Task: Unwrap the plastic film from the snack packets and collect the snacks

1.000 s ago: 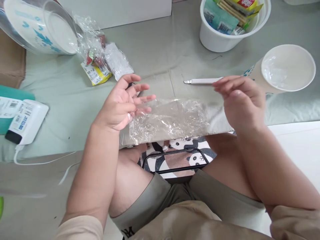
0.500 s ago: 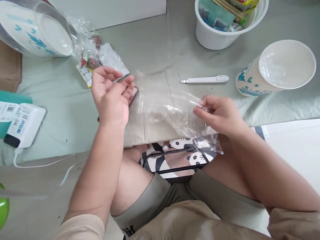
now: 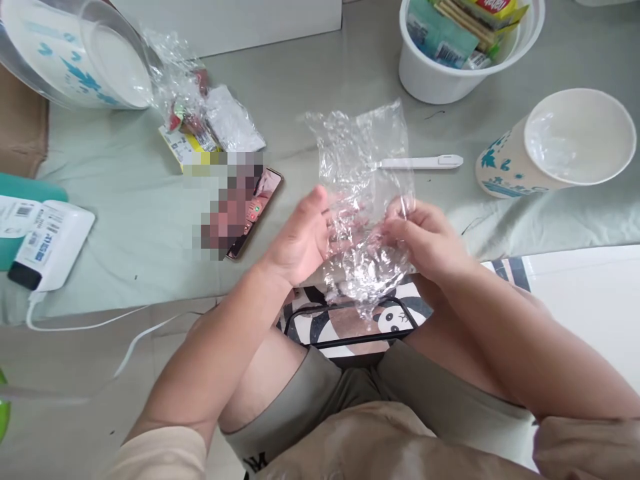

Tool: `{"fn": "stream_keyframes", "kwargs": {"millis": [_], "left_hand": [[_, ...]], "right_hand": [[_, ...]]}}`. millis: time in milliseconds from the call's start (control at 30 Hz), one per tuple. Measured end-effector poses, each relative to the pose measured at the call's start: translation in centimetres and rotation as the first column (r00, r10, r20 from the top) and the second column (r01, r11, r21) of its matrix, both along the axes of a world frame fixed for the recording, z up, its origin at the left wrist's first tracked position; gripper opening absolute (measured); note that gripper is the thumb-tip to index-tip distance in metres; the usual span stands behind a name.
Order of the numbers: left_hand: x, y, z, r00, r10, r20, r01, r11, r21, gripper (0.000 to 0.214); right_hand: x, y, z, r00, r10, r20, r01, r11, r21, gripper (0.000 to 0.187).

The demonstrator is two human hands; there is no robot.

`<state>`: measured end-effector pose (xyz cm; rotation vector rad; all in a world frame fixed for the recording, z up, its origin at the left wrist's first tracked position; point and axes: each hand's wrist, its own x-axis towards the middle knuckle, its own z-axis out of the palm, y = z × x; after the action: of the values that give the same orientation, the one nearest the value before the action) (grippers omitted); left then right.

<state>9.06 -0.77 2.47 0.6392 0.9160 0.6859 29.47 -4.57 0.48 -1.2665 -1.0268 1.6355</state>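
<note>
A crinkled sheet of clear plastic wrap (image 3: 361, 167) stands upright between my two hands, over my lap. My left hand (image 3: 300, 237) grips its lower left part, thumb on the film. My right hand (image 3: 425, 240) pinches the lower right part with its fingers closed on it. The lower part of the wrap is bunched between both hands. A white utility knife (image 3: 423, 162) lies on the grey-green cloth just behind the wrap.
A paper cup (image 3: 560, 150) lies on its side at right. A white bowl (image 3: 425, 77) of packets sits at the back. At left lie a phone (image 3: 253, 210), snack packets in plastic (image 3: 200, 117), a wrapped paper bowl (image 3: 75, 53) and a white charger (image 3: 47, 243).
The wrap went from lying flat to being lifted by my right hand. My left hand came in from the left and took hold of it; the film now stands bunched between both hands.
</note>
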Motion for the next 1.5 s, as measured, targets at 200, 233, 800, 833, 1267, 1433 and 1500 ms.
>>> {"fn": "stream_keyframes", "kwargs": {"millis": [200, 233, 800, 833, 1267, 1433, 1500], "left_hand": [[0.0, 0.7, -0.9, 0.983, 0.024, -0.184, -0.011, 0.997, 0.072, 0.034], [0.1, 0.8, -1.0, 0.980, 0.025, -0.197, -0.009, 0.997, 0.080, 0.033], [-0.4, 1.3, -2.0, 0.988, -0.151, 0.005, 0.151, 0.986, 0.072, 0.067], [-0.5, 1.2, -2.0, 0.983, -0.183, 0.005, 0.183, 0.980, 0.077, 0.075], [0.3, 1.4, -1.6, 0.951, 0.134, -0.279, -0.077, 0.976, 0.206, 0.020], [-1.4, 3.0, -1.9, 0.928, 0.325, -0.182, -0.297, 0.941, 0.162, 0.011], [-1.6, 3.0, -1.9, 0.958, 0.255, -0.132, -0.242, 0.965, 0.105, 0.026]], "right_hand": [[0.3, 0.0, 0.8, 0.924, 0.268, 0.274, -0.311, 0.941, 0.130, 0.031], [0.5, 0.0, 0.8, 0.917, 0.255, 0.307, -0.310, 0.939, 0.147, 0.031], [0.8, 0.2, 0.3, 0.901, -0.091, 0.424, -0.007, 0.975, 0.224, 0.021], [0.7, 0.0, 0.3, 0.896, -0.075, 0.439, -0.041, 0.967, 0.250, 0.021], [-0.6, -0.8, 0.5, 0.873, -0.109, 0.475, -0.055, 0.946, 0.318, 0.018], [-0.5, -0.3, 0.6, 0.924, -0.242, 0.296, 0.184, 0.960, 0.212, 0.020], [-0.5, -0.2, 0.5, 0.926, -0.253, 0.279, 0.197, 0.957, 0.213, 0.022]]}}
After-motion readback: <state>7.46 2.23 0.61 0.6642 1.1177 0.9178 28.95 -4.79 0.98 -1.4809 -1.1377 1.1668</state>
